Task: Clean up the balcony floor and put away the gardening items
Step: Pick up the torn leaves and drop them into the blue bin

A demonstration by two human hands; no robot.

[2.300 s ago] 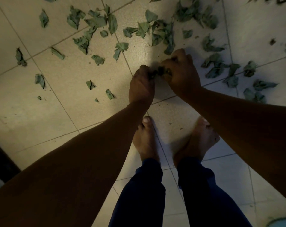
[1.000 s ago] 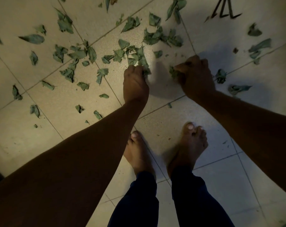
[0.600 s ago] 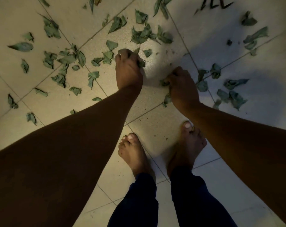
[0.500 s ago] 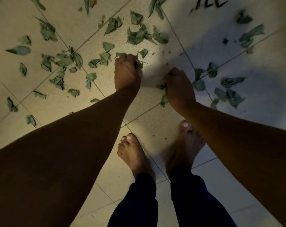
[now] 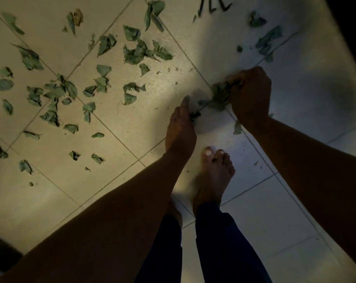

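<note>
Green dried leaves (image 5: 136, 52) — dozens — litter the pale tiled floor (image 5: 50, 190); two hands: right hand (image 5: 249, 94) clutches a leaf bunch (image 5: 220, 94), left hand (image 5: 181, 127) pinches dark scraps (image 5: 194, 115) — one bare foot (image 5: 213, 176) shows.

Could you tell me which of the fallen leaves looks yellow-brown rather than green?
The brownish leaf near the top left of the floor, touching a narrow green leaf; every other scattered leaf looks green.

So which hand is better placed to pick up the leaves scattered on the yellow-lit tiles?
Probably the left hand. It is nearer those leaves and holds only a small scrap. The right hand is farther away, and its fingers already grip a clump.
</note>
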